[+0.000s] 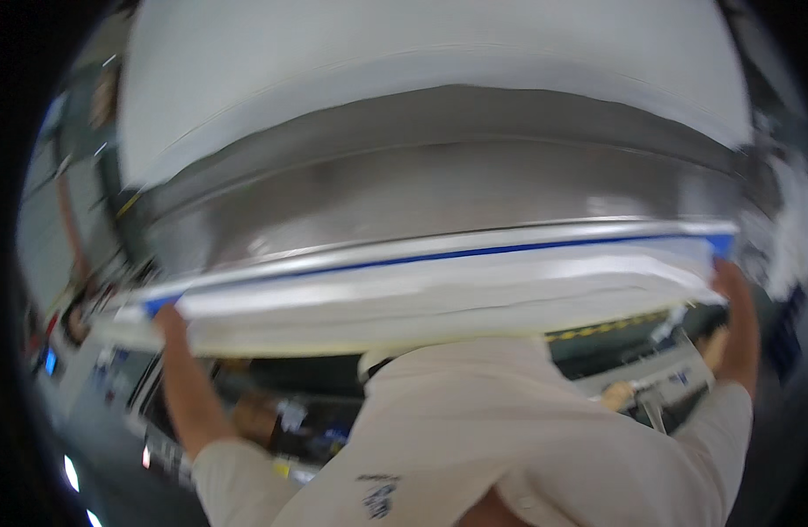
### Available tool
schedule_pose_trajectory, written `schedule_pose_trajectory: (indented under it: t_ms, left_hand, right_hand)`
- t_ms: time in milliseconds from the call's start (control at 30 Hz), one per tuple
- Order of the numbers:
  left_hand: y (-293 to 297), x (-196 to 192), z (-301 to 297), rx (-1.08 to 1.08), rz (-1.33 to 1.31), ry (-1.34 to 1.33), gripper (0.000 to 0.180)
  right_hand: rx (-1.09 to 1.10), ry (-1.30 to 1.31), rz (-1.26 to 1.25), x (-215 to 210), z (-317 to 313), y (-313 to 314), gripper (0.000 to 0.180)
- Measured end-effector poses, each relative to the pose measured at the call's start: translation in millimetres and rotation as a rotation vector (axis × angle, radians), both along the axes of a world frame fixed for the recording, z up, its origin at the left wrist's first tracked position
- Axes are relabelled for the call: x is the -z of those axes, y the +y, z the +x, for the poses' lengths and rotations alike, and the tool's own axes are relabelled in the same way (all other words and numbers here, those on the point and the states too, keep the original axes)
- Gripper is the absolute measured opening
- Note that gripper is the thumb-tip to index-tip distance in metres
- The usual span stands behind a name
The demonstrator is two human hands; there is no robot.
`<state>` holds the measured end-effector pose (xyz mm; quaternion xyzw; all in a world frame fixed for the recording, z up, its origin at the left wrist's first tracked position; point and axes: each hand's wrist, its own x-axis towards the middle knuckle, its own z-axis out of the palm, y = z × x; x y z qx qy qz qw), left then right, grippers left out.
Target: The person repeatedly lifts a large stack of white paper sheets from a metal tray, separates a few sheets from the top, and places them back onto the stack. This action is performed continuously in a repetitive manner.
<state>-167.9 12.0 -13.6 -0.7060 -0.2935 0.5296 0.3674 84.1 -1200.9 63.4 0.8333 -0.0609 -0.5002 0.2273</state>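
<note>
A long white sheet of cloth (pixel 421 294) with a blue edge strip (pixel 456 254) stretches across in front of my body, along a shiny metal bar. My left hand (pixel 168 318) is closed at its left end, by the blue corner. At the opposite end my right hand (pixel 725 277) is closed by the other blue corner. Both arms are spread wide. The fingers are small and blurred, partly hidden by the cloth.
Beyond the bar lies a broad grey metal surface (pixel 456 180), with a large white sheet (pixel 439 44) above it. Below the cloth are a brown box (pixel 254 416) and a yellow-black striped strip (pixel 606 325). Another person's arm (pixel 71 215) shows at far left.
</note>
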Motion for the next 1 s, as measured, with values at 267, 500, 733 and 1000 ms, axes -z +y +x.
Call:
schedule_pose_trajectory:
  t_ms: [267, 500, 733, 1000]
  left_hand:
    - [-62.4, -8.8, 43.9, 0.161, -0.172, -0.311, 0.017]
    - [-45.9, 23.7, 32.5, 0.228, -0.163, -0.579, 0.027]
    - [-81.7, 40.5, 66.4, 0.445, -0.303, -1.204, 0.039]
    - [-148.4, 45.0, 158.4, 0.483, -0.365, -1.494, 0.034]
  right_hand:
    - [-0.168, 0.082, -0.014, 13.7, 21.8, 47.9, 0.031]
    - [-0.149, -0.261, 0.037, 33.8, 4.2, 60.7, 0.014]
    - [-0.006, -0.604, 0.448, 45.9, 28.1, 219.2, 0.014]
    - [-0.234, -0.479, 0.91, 41.1, 76.0, 529.9, 0.018]
